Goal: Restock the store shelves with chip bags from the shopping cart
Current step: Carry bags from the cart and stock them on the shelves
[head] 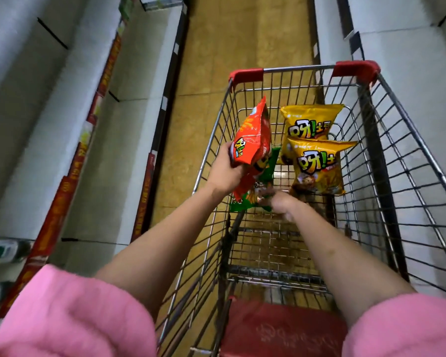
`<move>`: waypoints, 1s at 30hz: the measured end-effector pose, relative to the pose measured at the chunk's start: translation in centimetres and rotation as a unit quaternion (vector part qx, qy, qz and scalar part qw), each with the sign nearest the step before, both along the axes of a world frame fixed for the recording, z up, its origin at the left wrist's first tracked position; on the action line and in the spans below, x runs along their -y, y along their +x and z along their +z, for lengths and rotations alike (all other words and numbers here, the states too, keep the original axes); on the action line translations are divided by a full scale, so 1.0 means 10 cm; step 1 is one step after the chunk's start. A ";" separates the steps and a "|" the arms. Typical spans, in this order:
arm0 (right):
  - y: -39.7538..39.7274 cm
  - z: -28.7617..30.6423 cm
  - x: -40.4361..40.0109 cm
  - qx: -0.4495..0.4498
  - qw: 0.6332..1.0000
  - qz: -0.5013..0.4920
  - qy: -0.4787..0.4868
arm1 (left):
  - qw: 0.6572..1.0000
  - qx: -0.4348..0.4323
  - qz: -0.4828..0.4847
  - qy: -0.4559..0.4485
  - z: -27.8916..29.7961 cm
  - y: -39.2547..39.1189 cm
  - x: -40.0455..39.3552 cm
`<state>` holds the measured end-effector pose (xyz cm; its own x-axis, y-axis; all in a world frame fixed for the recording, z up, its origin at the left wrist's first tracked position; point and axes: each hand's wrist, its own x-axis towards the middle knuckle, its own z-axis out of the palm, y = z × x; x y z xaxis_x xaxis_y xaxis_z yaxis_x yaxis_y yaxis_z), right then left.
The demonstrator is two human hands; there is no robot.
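A: What has each grip got hold of?

B: The left hand (223, 171) is curled round the lower part of a red chip bag (252, 140), thumb on the near face, holding it tilted above the left side of the shopping cart (422, 191). The right hand (281, 203) is blurred; its fingers curl down at the bottom edge of a green chip bag (267, 173), but I cannot tell whether they have closed on it.

A: Where does the green one sit?

B: Low in the cart, just behind and under the red one. A second red bag (245, 188) shows between them, below the left hand.

A: And the rest of the bags?

B: Two yellow chip bags (317, 168) lie face up on the cart floor, to the right of the hands, the nearer one overlapping the farther one.

A: What lies around the cart?

B: It stands in a narrow aisle on a yellowish tiled floor (242, 42). White shelves (70, 104) with red price strips run along the left, and more white shelving runs along the right. Pink sleeves (70, 313) cover both upper arms, pushed up past the elbows.
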<state>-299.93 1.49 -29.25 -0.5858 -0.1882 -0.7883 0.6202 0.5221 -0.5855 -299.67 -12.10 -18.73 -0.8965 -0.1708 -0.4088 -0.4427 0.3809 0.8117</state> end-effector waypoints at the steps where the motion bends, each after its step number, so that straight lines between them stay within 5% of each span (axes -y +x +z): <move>1: 0.05 -0.01 0.02 0.014 1.000 -0.001 -0.007 | 1.000 -0.008 -0.003 0.003 0.02 0.03 0.01; 10: 0.28 0.24 0.00 -0.054 0.998 0.007 0.042 | 0.997 -0.061 -0.035 -0.020 0.27 0.29 0.06; 22: 0.69 1.96 -0.61 -0.231 0.952 -0.161 0.119 | 0.980 -0.109 -0.013 0.166 1.32 0.67 0.25; 30: 1.29 3.17 -0.77 -0.349 0.890 -0.239 0.170 | 0.956 -0.106 -0.010 0.272 2.20 1.10 0.53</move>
<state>-287.07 9.17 2.41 -0.9044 0.3938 -0.1642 0.3659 0.5177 -0.7734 -288.65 -17.43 3.26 -0.9702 0.0334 -0.2400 -0.2423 -0.1168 0.9631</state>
